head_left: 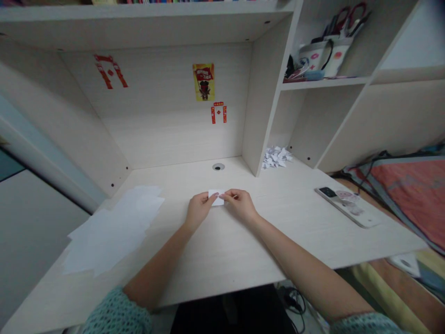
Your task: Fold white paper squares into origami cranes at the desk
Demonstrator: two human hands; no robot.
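So you've got a small white paper rectangle point(217, 198) pinched near the middle of the pale wood-grain desk point(295, 222). Your left hand point(199, 208) and right hand point(239, 205) are both mostly closed, with the fingertips coming in from either side, so my guess is the grip is there to keep the little piece steady between them. Can't really tell from up here how your fingers sit underneath it. Off to your left, a loose spread of white paper sheets point(111, 229) lies well apart from your hands, probably parked out of your working spot. At the back, right beside the upright shelf panel point(264, 93), there's a heap of small folded white paper pieces point(277, 157), likely tucked there so they don't get knocked. Over on the right sits a long flat white gadget point(347, 206), though it's hard to say exactly what it is.
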